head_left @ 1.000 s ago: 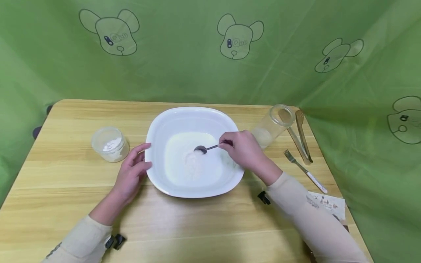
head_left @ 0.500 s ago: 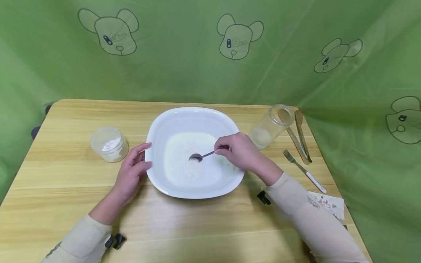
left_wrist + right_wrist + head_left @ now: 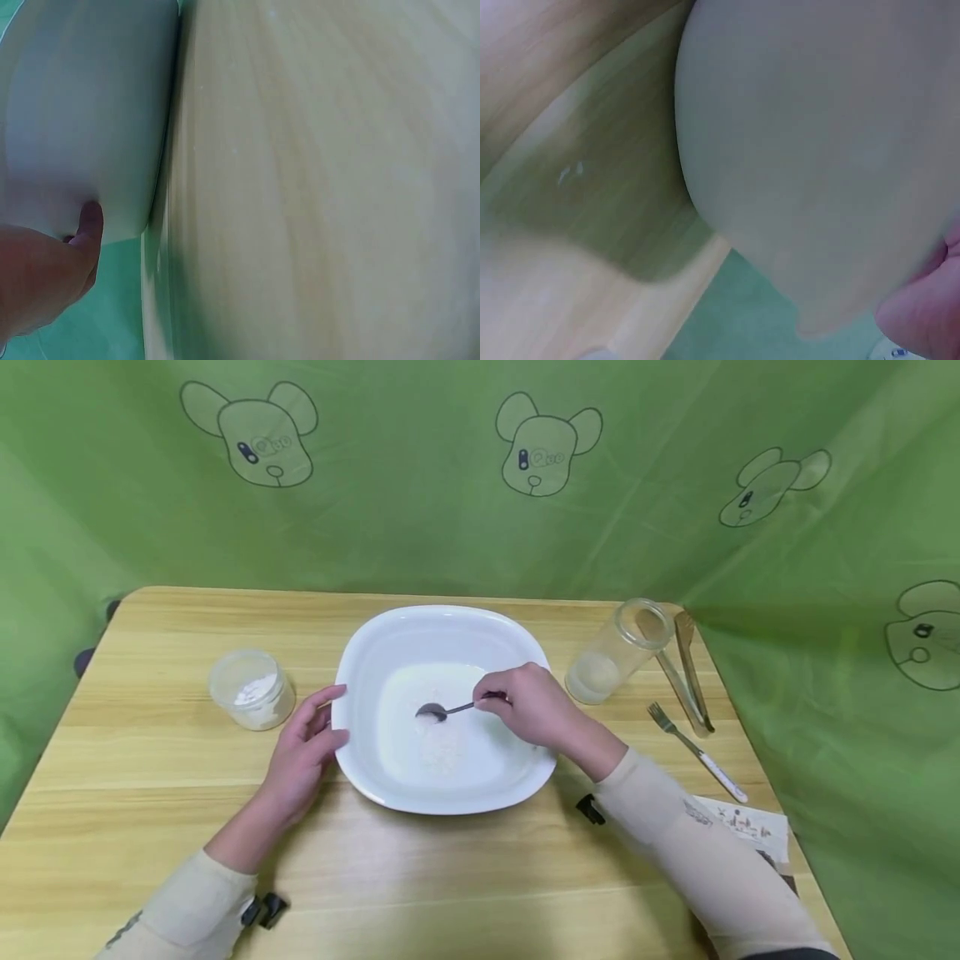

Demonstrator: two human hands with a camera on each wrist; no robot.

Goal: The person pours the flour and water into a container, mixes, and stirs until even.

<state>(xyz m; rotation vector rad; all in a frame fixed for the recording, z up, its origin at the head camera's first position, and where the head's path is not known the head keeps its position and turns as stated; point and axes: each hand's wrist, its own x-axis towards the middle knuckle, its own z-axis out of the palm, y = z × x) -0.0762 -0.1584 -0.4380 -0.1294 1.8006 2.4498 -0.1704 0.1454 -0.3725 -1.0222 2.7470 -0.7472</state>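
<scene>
A white basin [image 3: 390, 639] with rounded corners stands mid-table, a patch of white powder [image 3: 441, 753] on its floor. My left hand [image 3: 300, 756] holds the basin's left side, fingertips at the rim; in the left wrist view a digit of the left hand [image 3: 56, 274] presses the outer wall. Over the basin, my right hand [image 3: 525, 702] pinches the dark handle of a metal spoon [image 3: 431, 712], whose bowl is down at the powder. The right wrist view has the basin's outer wall [image 3: 802, 150] and part of the right hand [image 3: 926, 311].
Left of the basin is a clear tub [image 3: 252, 693] with white powder inside. To the right are a glass jar [image 3: 611, 656] with a pale, cloudy content, tongs [image 3: 686, 672], a fork [image 3: 697, 753] and a printed paper [image 3: 753, 828]. Green cloth [image 3: 420, 485] hangs behind the table.
My right hand has shifted leftward with the spoon, whose tip has crossed the powder and altered the patch. The left hand stays at the basin's rim.
</scene>
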